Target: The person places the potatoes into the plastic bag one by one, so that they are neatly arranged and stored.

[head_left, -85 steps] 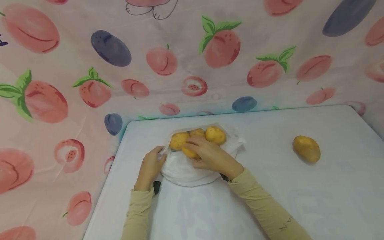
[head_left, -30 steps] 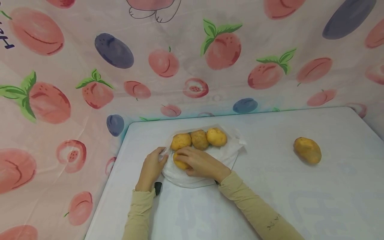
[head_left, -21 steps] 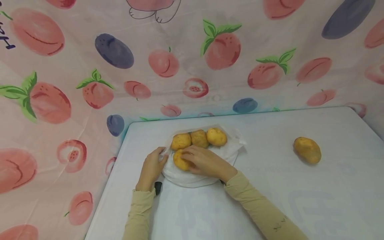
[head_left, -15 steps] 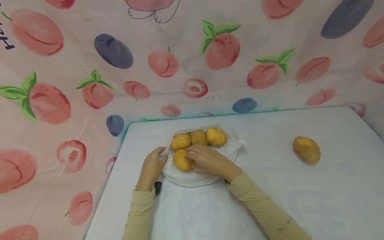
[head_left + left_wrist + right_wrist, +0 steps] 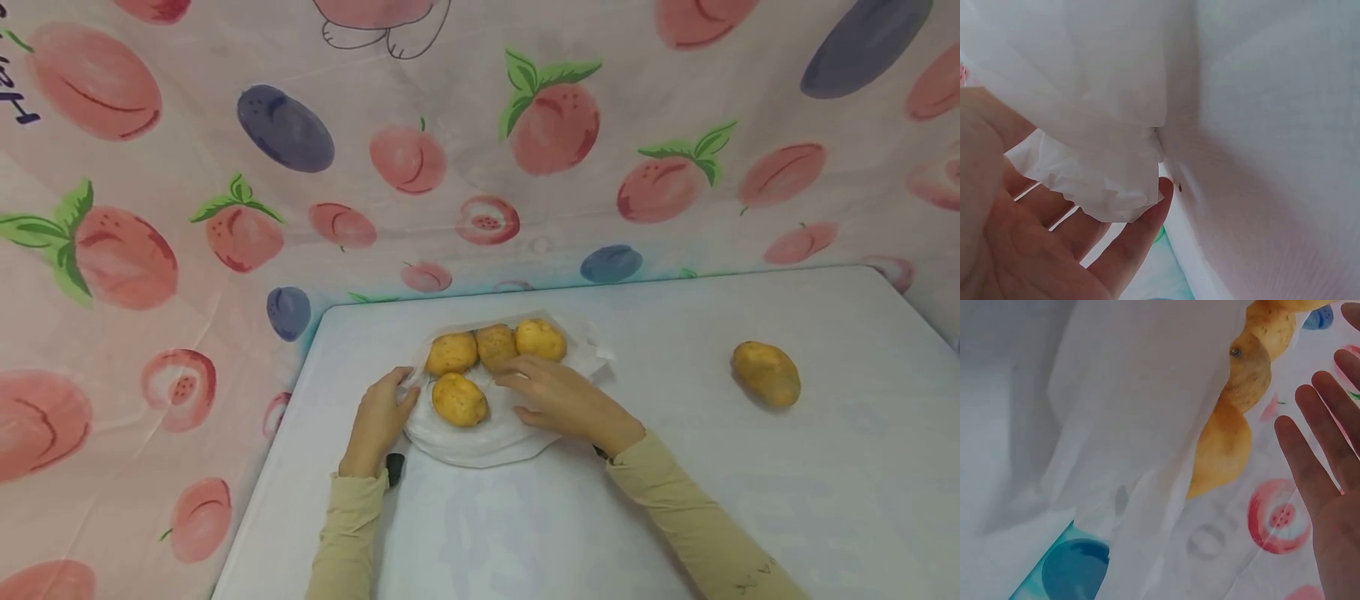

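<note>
A crumpled white plastic bag (image 5: pixel 487 446) lies on the table, its left edge between the thumb and fingers of my left hand (image 5: pixel 377 423). In the left wrist view, ruffled bag edge (image 5: pixel 1104 194) lies across those fingers. Three yellow-brown potatoes stand in a row at the bag's far side: a left potato (image 5: pixel 452 354), a middle potato (image 5: pixel 495 343) and a right potato (image 5: pixel 540 340). Nearer me sits another potato (image 5: pixel 459 400) on the white plastic. My right hand (image 5: pixel 566 400) hovers just right of it, holding nothing, its fingers extended in the right wrist view.
One more potato (image 5: pixel 767 374) lies apart on the right of the white table (image 5: pixel 750 500). A fruit-printed cloth (image 5: pixel 450 167) hangs behind the table and along its left side. Dark wrist devices show partly under both wrists.
My right hand brought a potato toward the near left of the bag, let it go and drew back to the right. My left hand stayed at the bag's edge.
</note>
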`<state>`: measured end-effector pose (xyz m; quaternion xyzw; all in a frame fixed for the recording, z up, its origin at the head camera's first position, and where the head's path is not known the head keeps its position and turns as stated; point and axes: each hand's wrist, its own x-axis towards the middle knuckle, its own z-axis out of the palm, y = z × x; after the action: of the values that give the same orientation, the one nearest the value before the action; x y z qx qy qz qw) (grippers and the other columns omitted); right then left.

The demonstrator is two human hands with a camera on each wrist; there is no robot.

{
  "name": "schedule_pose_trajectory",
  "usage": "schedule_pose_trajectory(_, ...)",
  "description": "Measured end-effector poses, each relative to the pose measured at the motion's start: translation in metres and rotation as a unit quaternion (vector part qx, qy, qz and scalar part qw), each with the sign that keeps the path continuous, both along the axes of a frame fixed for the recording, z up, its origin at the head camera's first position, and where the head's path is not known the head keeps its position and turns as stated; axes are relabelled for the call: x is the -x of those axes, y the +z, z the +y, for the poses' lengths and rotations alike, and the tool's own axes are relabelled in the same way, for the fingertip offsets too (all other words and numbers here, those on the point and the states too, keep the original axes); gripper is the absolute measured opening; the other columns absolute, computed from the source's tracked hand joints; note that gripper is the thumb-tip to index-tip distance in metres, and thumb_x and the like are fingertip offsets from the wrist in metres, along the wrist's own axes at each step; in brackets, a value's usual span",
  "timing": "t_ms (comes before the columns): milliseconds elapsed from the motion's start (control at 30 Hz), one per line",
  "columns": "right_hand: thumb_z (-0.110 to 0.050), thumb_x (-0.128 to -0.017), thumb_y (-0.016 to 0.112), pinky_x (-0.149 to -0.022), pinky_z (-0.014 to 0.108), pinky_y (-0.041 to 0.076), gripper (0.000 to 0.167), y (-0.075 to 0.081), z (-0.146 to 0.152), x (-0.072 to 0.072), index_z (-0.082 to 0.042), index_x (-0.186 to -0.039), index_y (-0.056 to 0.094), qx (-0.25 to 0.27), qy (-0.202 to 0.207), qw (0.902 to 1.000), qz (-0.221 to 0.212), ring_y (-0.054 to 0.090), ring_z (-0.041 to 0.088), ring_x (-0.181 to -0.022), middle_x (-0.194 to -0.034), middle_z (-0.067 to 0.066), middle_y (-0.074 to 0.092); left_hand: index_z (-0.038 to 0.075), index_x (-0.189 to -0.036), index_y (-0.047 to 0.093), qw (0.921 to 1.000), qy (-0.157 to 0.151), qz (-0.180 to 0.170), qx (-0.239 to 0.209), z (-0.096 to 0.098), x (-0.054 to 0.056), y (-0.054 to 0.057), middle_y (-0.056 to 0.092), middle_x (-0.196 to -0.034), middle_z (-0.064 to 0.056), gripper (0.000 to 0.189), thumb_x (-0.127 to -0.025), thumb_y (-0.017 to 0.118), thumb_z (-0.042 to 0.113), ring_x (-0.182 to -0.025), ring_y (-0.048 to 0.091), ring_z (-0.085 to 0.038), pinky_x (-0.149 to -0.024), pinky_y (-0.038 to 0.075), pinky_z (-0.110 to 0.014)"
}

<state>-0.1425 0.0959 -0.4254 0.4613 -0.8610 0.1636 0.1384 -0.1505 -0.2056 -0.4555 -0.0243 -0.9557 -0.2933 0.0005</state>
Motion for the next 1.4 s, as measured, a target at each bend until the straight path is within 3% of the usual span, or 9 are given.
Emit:
schedule_pose_trajectory(500,-0.015,-0.082,0.080,-0.095,0.039,0.055,0.042,0.003,0.041,-0.006,-0.006,-0.120,0.066,0.002,-0.050,0.9987,0.013,0.061,0.025,-0.114,-0.123,0.008,0.064,0.004,-0.134,0.058,1.0000,-0.002,0.007,-0.006,-0.001,0.000,-0.002,0.060,-0.137,-0.017,0.040,-0.098,0.062,0.021,-0.130,0.054,-0.035,-0.110,0.042,-0.051)
schedule_pose_trajectory(633,-0.013,-0.081,0.080,-0.099,0.043,0.052,0.045,0.003,0.052,-0.006,-0.005,-0.122,0.065,0.006,-0.060,0.9980,0.019,0.060,0.027,-0.115,-0.123,0.009,0.063,0.004,-0.134,0.058,0.9999,-0.004,0.009,-0.006,-0.001,0.000,-0.002,0.060,-0.137,-0.017,0.040,-0.098,0.062,0.021,-0.130,0.054,-0.035,-0.110,0.042,-0.051)
schedule_pose_trajectory(867,-0.012,-0.080,0.081,-0.095,0.040,0.054,0.045,0.006,0.068,-0.008,-0.006,-0.122,0.065,0.006,-0.076,0.9970,0.017,0.059,0.025,-0.114,-0.122,0.009,0.063,0.003,-0.134,0.058,0.9999,-0.006,0.010,-0.004,-0.001,0.000,-0.002,0.060,-0.136,-0.017,0.040,-0.098,0.062,0.020,-0.129,0.054,-0.035,-0.109,0.043,-0.051)
schedule_pose_trajectory(1400,-0.009,-0.075,0.083,-0.088,0.045,0.056,0.045,0.007,0.101,-0.012,-0.002,-0.116,0.066,0.026,-0.091,0.9944,0.046,0.060,0.030,-0.112,-0.120,0.015,0.063,0.003,-0.133,0.059,0.9999,-0.007,0.013,-0.007,-0.001,0.000,-0.002,0.061,-0.136,-0.017,0.039,-0.098,0.063,0.020,-0.129,0.055,-0.035,-0.109,0.043,-0.051)
